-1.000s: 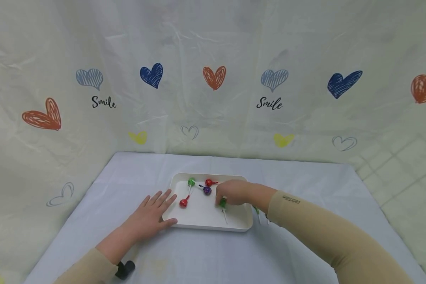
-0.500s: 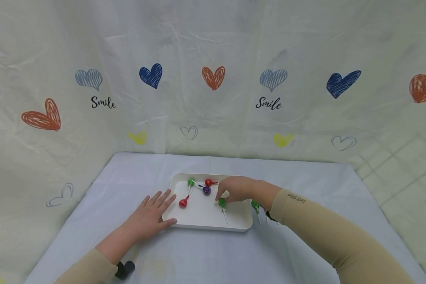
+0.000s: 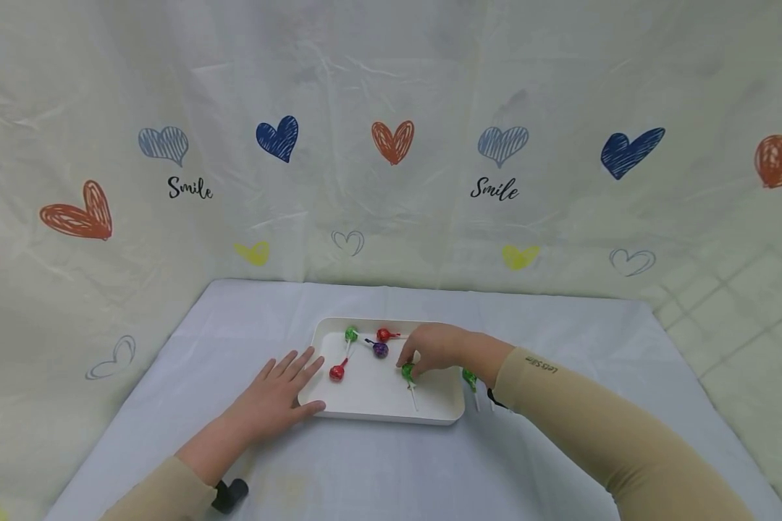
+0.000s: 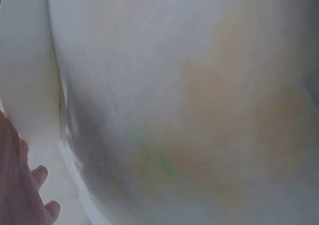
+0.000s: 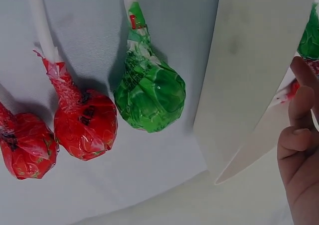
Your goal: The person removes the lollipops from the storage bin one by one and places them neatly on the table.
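Note:
My left hand (image 3: 270,401) lies with fingers spread at the left end of a white tray (image 3: 365,414), its fingertips and thumb at the rim. In the left wrist view, only part of that hand (image 4: 22,180) shows beside the tray wall. Over the tray's right half, my right hand (image 3: 433,347) pinches the wrapped head of a green lollipop (image 3: 408,372), whose white stick points toward me. A red lollipop (image 3: 337,373), another green lollipop (image 3: 351,334), a purple lollipop (image 3: 381,350) and a second red lollipop (image 3: 384,335) lie elsewhere in the tray.
Outside the tray's right wall, a green lollipop (image 5: 150,98) and two red lollipops, one nearer (image 5: 85,125) and one at the edge (image 5: 30,145), lie in a row on the white cloth. My right forearm partly covers them in the head view. A heart-printed curtain (image 3: 391,210) hangs behind the table.
My right hand shifted slightly up and right, uncovering more of the green lollipop's head, then its fingers came back against it. The left hand and the tray stay where they were.

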Motion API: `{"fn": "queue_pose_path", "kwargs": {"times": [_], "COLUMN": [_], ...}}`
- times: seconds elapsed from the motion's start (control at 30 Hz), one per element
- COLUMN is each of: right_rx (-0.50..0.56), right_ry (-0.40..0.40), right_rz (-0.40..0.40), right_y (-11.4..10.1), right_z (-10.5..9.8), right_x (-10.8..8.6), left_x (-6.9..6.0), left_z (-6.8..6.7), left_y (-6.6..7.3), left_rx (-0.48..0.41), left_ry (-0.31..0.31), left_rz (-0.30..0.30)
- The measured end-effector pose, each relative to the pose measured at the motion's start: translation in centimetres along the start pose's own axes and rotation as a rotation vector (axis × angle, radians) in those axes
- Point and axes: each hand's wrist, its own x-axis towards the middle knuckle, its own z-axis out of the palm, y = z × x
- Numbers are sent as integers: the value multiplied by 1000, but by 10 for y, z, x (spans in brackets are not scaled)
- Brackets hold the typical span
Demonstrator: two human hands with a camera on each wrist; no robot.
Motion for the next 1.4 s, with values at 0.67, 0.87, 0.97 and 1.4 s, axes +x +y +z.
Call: {"fn": "queue_pose_path", "kwargs": {"times": [0.67,0.87,0.97,1.4], "right_rx": [2,37,57,87], "right_ry": [24,60,70,163], "right_rz": [-9,-33,-48,-48], "right_y": [1,2,4,23], "right_z": [0,-9,-12,-21], "right_x": [-3,-8,-13,-38], "left_x": [2,1,2,3], "left_z": [2,2,2,3], "left_y": [-2,-3,-3,-3], "left_rx": [5,-2,-3,-7], "left_ry": [-14,-11,-6,-11], "left_rz": [-10,-7,-3,-7]}}
